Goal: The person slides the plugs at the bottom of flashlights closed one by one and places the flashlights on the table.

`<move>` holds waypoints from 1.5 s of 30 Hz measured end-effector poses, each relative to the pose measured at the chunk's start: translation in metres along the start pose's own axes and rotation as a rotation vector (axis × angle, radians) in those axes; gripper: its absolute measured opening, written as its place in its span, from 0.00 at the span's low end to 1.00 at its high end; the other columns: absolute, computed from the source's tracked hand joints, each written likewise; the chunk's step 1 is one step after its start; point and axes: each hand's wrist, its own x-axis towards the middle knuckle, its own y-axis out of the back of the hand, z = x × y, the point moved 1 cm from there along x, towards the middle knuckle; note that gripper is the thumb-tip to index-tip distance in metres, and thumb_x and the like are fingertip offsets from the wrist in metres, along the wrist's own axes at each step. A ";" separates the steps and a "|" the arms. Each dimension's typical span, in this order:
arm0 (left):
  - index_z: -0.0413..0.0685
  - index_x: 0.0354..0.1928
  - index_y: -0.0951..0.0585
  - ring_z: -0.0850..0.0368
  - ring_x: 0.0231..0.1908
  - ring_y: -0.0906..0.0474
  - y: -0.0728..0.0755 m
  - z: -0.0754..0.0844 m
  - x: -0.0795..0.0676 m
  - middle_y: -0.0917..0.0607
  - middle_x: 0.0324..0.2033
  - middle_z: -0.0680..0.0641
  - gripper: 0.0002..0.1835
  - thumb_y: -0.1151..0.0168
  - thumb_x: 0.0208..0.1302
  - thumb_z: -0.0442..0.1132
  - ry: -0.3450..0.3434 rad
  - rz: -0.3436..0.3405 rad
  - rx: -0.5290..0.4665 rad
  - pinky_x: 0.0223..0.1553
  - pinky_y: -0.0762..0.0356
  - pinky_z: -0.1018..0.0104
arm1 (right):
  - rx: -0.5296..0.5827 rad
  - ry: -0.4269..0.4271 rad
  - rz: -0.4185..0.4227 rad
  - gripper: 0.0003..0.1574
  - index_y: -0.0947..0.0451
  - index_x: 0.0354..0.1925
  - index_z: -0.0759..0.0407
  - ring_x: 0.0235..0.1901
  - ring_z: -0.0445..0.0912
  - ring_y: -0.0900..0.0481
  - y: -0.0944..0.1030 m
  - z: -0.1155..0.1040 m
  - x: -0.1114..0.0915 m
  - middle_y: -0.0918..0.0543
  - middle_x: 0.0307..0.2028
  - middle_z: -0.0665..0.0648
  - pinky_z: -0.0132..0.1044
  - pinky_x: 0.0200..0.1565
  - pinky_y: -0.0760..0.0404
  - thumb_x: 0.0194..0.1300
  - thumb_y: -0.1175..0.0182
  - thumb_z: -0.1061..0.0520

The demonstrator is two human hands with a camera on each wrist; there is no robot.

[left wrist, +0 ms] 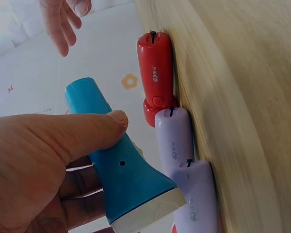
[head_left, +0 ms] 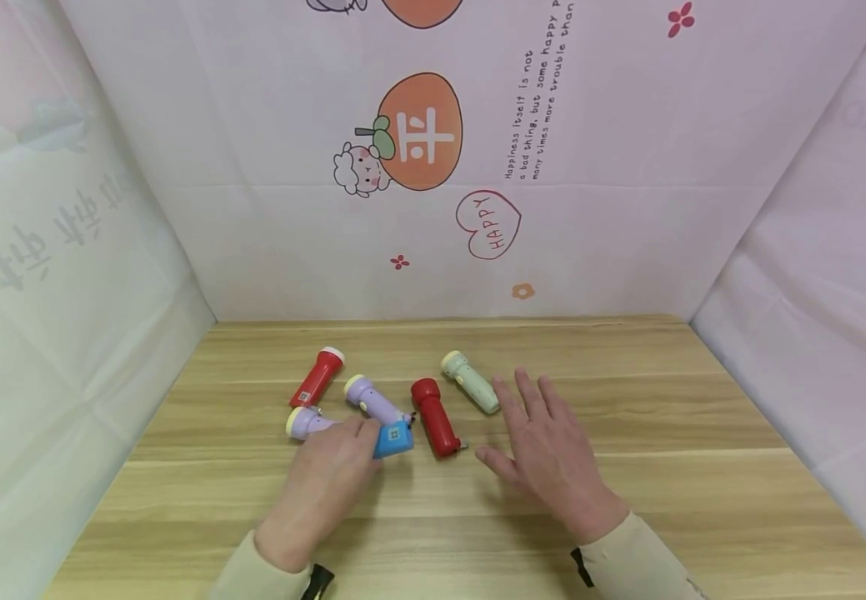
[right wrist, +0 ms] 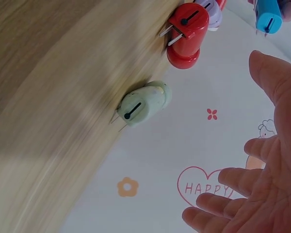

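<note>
My left hand (head_left: 331,483) grips a blue flashlight (left wrist: 123,165) around its barrel, thumb on one side, holding it above the table. The flashlight's pale head end shows in the left wrist view. Below and beside that hand lie two lilac flashlights (head_left: 311,422). My right hand (head_left: 553,450) hovers with fingers spread and holds nothing. Nearest to it are a pale green flashlight (head_left: 473,383) and a dark red flashlight (head_left: 436,418), both lying on the table. Farther left and back rests a red flashlight (head_left: 317,377) with a white head.
The wood-grain table (head_left: 703,467) meets a white printed cloth (head_left: 290,250) at the back. More white cloth walls (head_left: 815,292) stand at both sides.
</note>
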 end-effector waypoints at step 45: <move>0.42 0.55 0.19 0.58 0.31 0.20 0.002 0.023 0.010 0.13 0.40 0.46 0.26 0.22 0.61 0.48 -0.043 -0.032 -0.002 0.35 0.14 0.63 | 0.038 0.065 0.035 0.58 0.39 0.79 0.55 0.67 0.70 0.26 0.007 -0.026 0.005 0.28 0.71 0.70 0.60 0.65 0.23 0.64 0.32 0.29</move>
